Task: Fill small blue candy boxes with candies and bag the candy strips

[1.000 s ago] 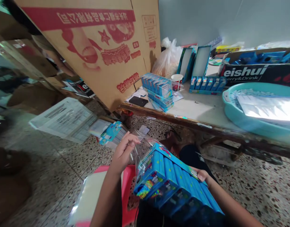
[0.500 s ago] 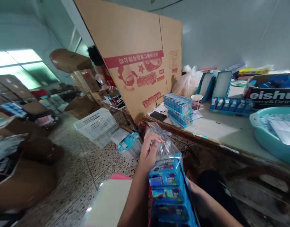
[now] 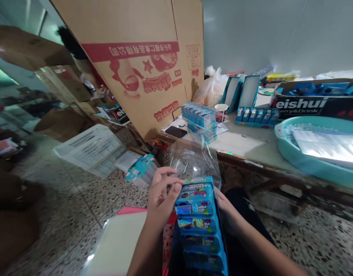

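I hold a blue tray of small candy packs point(image 3: 198, 222) on end over my lap. A clear plastic bag point(image 3: 193, 161) stands up over its top end. My left hand point(image 3: 162, 195) pinches the bag's left edge beside the top pack, fingers curled. My right hand point(image 3: 226, 209) grips the tray's right side, with its fingers mostly hidden behind it.
A wooden table point(image 3: 251, 147) on the right carries stacked blue boxes point(image 3: 200, 117), an open display box point(image 3: 253, 107), a paper cup point(image 3: 221, 112), a phone point(image 3: 176, 131) and a teal basin point(image 3: 317, 153). A big cardboard sheet point(image 3: 142, 61) leans at its end. A white basket point(image 3: 90, 149) lies on the floor.
The bag has opened up taller above the tray. My left hand dropped from the bag's top to its edge by the top pack. My right hand now shows at the tray's side.
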A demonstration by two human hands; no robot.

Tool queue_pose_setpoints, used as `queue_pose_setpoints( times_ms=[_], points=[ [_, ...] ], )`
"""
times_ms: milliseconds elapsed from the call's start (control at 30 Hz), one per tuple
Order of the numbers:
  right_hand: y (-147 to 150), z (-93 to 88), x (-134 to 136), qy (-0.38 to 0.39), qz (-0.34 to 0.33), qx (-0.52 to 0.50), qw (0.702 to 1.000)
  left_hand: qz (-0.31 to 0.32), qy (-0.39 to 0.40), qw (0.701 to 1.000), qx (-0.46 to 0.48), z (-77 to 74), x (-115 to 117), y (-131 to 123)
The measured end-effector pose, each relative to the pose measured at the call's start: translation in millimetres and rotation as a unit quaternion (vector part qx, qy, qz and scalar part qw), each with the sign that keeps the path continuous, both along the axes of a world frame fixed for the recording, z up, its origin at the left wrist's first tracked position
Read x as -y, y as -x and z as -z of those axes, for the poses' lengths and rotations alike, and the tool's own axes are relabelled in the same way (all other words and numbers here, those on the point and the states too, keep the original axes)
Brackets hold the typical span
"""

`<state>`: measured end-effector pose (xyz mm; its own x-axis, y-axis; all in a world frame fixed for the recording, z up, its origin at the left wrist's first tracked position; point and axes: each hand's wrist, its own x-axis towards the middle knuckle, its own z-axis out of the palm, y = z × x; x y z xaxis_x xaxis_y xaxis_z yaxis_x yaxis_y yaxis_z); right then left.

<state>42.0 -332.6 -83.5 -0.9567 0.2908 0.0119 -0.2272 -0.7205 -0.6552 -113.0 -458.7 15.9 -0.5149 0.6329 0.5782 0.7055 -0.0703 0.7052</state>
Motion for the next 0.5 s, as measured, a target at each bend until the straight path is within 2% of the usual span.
queue_pose_setpoints(
  times_ms=[67, 100, 133, 300, 400, 500],
  points=[
    [-1.3, -3.5, 0.6, -0.005, 0.018, 0.007, 1.0, 0.097, 0.024, 0.995, 0.017, -0.6, 9.1, -6.7],
    [-1.3, -4.2, 1.5, -0.005, 0.026, 0.013, 1.0, 0.125, 0.029, 0.992, 0.012, -0.7, 11.7, -9.3],
    [-1.0, -4.1, 2.5, -0.003, 0.031, 0.021, 0.999, 0.126, 0.028, 0.992, 0.002, -0.8, 13.1, -11.6],
    [6.0, 0.9, 5.7, -0.014, 0.071, 0.052, 0.996, 0.007, 0.008, 0.998, -0.058, -0.5, 10.8, -21.0],
    [12.7, 0.7, 4.4, -0.064, 0.112, 0.06, 0.99, -0.012, 0.0, 0.998, -0.061, 1.1, 9.0, -23.8],
    [18.0, -1.0, 4.6, -0.133, 0.184, 0.058, 0.972, -0.029, -0.01, 0.999, -0.034, 5.0, 6.6, -22.2]
  ],
)
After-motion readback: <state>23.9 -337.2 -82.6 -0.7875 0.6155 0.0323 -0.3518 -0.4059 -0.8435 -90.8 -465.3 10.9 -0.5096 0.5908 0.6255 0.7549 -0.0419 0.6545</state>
